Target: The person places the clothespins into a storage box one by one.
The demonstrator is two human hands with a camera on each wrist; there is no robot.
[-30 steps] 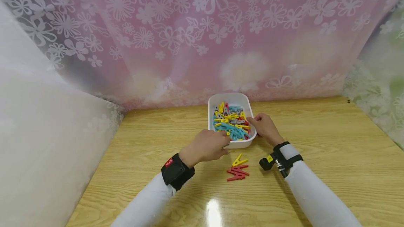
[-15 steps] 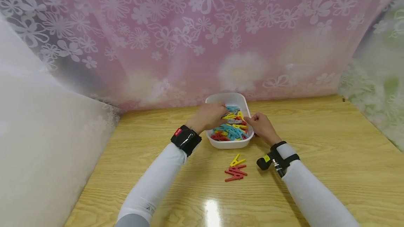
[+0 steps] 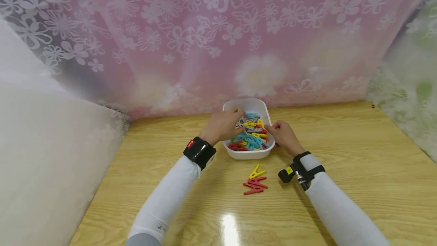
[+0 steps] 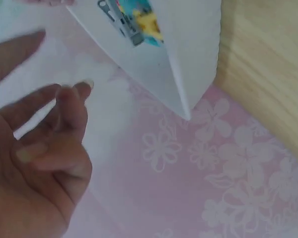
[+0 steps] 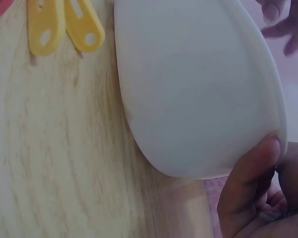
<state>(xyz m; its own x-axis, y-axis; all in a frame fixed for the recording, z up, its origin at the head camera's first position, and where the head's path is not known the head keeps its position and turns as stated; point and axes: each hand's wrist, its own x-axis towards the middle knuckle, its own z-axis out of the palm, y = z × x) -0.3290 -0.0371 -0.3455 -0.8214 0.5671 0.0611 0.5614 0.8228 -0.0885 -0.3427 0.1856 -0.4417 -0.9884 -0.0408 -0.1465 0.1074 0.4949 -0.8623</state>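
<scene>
My left hand (image 3: 222, 126) hovers over the left side of a white plastic tub (image 3: 250, 155) full of clothespins (image 3: 250, 141) in blue, yellow, red and grey. In the left wrist view the left hand (image 4: 44, 163) has loosely bent, spread fingers with nothing visible between them. With thumb and fingers, my right hand (image 3: 286, 137) pinches the tub's right rim, as the right wrist view confirms at the tub wall (image 5: 198, 99). One yellow clothespin (image 3: 256, 172) and a few red clothespins (image 3: 255, 186) lie on the table in front of the tub.
The wooden table (image 3: 164, 185) carries the tub near its back edge. Behind it hangs a pink flowered curtain (image 3: 191, 48); a white sheet (image 3: 51, 143) covers the left side. A small wrist camera (image 3: 286, 175) sits on the right forearm.
My left hand has moved from the tub's near left corner toward its far left side, and its fingers have spread. Red clothespins now show at the tub's near left. The right hand stays at the rim.
</scene>
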